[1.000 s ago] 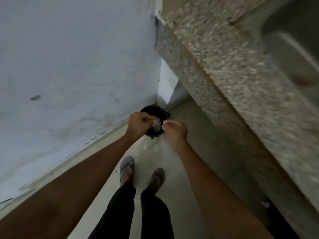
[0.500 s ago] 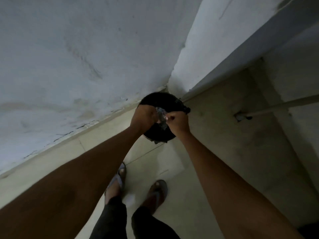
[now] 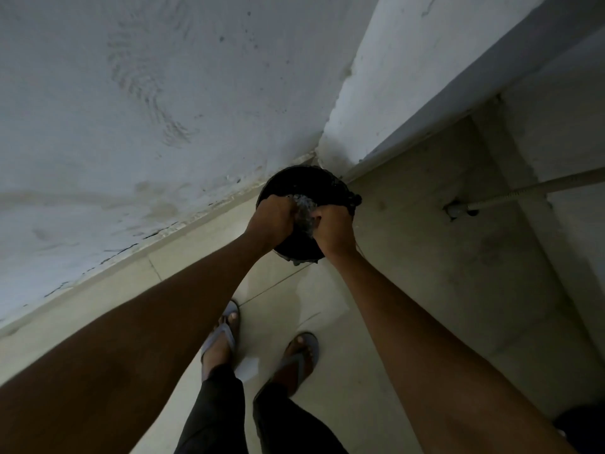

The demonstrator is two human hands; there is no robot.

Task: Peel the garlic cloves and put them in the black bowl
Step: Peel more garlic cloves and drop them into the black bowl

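Both hands, left and right, now grip crumpled peel lower over the bin (floor corner): discarding waste.

place: bare corner of a home, likely a utility or kitchen nook | walls: rough whitewashed plaster wall, stained and cracked along its foot | floor: pale tiled floor with visible joints | fittings: grey pipe running into a floor drain | person: stands in flip-flops
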